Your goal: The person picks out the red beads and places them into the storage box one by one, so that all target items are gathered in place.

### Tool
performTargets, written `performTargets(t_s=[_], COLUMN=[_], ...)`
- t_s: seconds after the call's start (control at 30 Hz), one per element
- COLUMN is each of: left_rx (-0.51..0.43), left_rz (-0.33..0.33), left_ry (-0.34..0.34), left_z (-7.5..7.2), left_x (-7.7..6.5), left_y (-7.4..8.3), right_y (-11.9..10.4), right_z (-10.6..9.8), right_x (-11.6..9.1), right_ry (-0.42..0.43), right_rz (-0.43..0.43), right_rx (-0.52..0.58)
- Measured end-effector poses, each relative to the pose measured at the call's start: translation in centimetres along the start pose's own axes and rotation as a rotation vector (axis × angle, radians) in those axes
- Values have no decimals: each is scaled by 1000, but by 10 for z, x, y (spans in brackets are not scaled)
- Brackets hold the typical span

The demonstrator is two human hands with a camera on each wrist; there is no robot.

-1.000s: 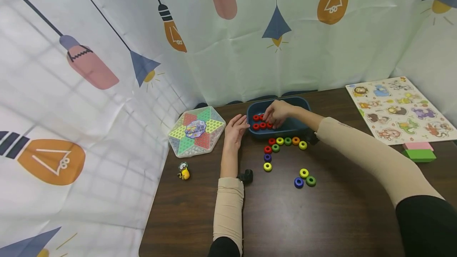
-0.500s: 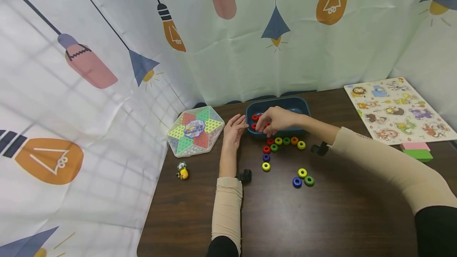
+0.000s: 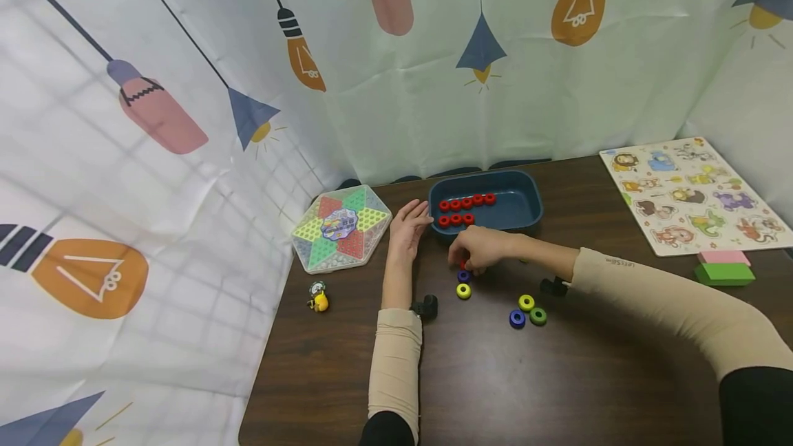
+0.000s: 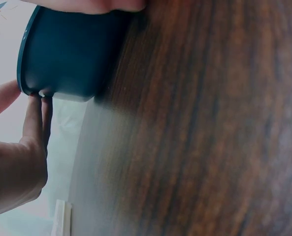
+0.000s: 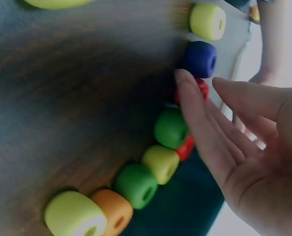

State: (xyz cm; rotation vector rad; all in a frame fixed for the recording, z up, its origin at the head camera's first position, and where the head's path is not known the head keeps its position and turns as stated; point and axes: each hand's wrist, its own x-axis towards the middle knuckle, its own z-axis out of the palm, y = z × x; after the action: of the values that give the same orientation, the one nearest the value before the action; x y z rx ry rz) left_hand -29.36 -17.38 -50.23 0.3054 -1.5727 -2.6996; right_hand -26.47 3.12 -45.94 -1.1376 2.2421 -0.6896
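Observation:
Red ring-shaped beads [image 3: 467, 203] lie in two rows inside the blue tray [image 3: 514, 208]. My left hand [image 3: 406, 229] rests by the tray's left end, its fairly straight fingertips touching the rim in the left wrist view. Just in front of the tray, my right hand [image 3: 486, 248] reaches down over a line of loose beads. In the right wrist view its thumb and forefinger are on either side of a red bead [image 5: 203, 88], with a slight gap at the thumb. Beside that bead are a blue bead [image 5: 201, 59] and a green bead [image 5: 170, 129].
Yellow [image 3: 526, 303], blue [image 3: 517, 319] and green [image 3: 537, 316] beads form a small cluster nearer me. A hexagonal checkers box [image 3: 341, 229] and a small bee toy [image 3: 319, 301] stand left. An animal puzzle board [image 3: 694, 195] and a green block [image 3: 726, 274] are at right.
My right hand has left the tray and come forward to the loose beads in front of it. The red rows in the tray are now uncovered. My left hand stays in place.

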Motion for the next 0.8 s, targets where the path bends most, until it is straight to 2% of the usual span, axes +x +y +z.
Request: performTargets(t_s=[0.1,0.2,0.3,0.47,0.6,0.8], left_rx=[2,7,10,1,1,14], left_rz=[11,16,16,17,20,20], left_ry=[0,-4,-8,-9,-4,4], left_z=[1,1,1,0,0,-1], left_x=[-1,-1,0,-1,-1,-1], left_y=[0,0,0,-1,-1,0], right_y=[2,3,4,4,2,-2], right_z=[5,7,7,2,-14,-55], right_x=[0,-1,-2,-6,-12,-16], right_ry=[-8,-2,6,0,-8,-5], right_rz=[59,93,106,79,57,71], right_rx=[128,191,217,239,317,398])
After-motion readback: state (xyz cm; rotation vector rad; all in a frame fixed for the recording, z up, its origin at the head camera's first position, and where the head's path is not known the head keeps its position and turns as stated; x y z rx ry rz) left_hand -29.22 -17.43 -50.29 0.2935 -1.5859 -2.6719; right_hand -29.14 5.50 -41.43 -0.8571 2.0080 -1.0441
